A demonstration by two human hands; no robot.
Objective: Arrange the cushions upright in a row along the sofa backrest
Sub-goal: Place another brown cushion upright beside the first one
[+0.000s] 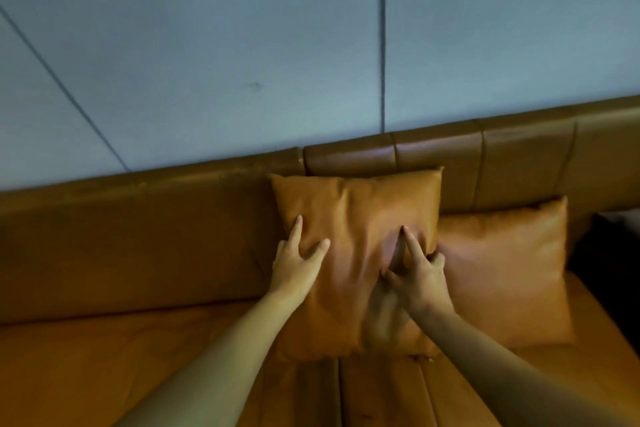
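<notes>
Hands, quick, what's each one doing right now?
Left hand: open, fingers spread, pressing the left side of the middle cushion.
Right hand: open, fingers pressing the cushion's right side; gripping nothing.

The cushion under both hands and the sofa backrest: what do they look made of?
The cushion looks like tan leather or faux leather, which of the two I cannot tell; it has a soft sheen and creases around the pressing fingers. The sofa backrest looks the same material, smoother and glossier, with stitched panel seams.
</notes>
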